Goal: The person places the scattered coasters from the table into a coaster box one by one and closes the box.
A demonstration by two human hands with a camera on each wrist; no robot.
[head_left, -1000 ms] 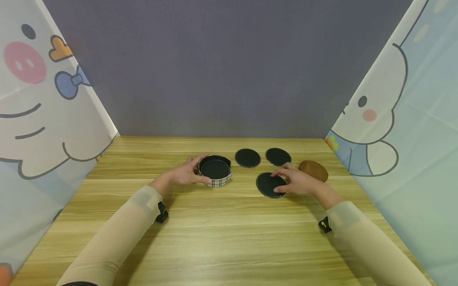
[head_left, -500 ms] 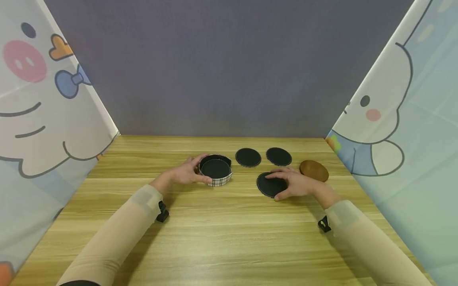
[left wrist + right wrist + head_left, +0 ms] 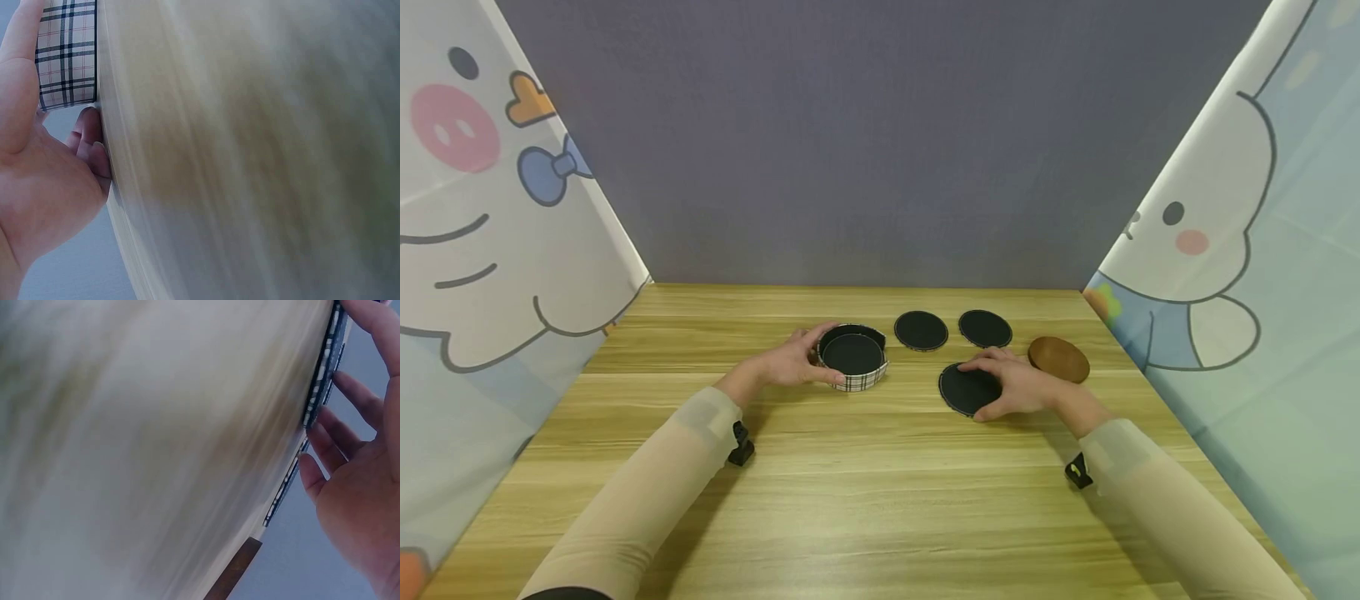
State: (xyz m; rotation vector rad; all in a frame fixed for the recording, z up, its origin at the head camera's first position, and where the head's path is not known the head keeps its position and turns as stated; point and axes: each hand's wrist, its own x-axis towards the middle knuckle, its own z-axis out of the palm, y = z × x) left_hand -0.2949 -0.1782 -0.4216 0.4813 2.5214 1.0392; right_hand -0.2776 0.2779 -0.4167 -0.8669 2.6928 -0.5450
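Observation:
My left hand (image 3: 786, 361) grips a round coaster holder (image 3: 862, 382) from its left side, thumb along the front and fingers behind. Its outer wall is white with a dark plaid pattern, also plain in the left wrist view on the holder (image 3: 67, 53); the wall has a gap on the right. A black round face shows inside. To the right, my right hand (image 3: 1018, 385) spans a black round coaster (image 3: 962, 390) lying on the table, thumb at its near edge and fingertips at its far part. From the right wrist, that coaster's edge (image 3: 322, 369) shows a black-and-white pattern.
Two more black coasters lie behind, one left (image 3: 921, 331) and one right (image 3: 985, 328). A brown oval disc (image 3: 1058, 359) lies just right of my right hand. The wooden table (image 3: 880, 500) ends at a grey back panel (image 3: 865, 150), with cartoon-printed cloths at both sides.
My right thumb has moved from the coaster's top to its near edge, and the fingers have reached farther across its far part. My left hand and the holder have stayed put.

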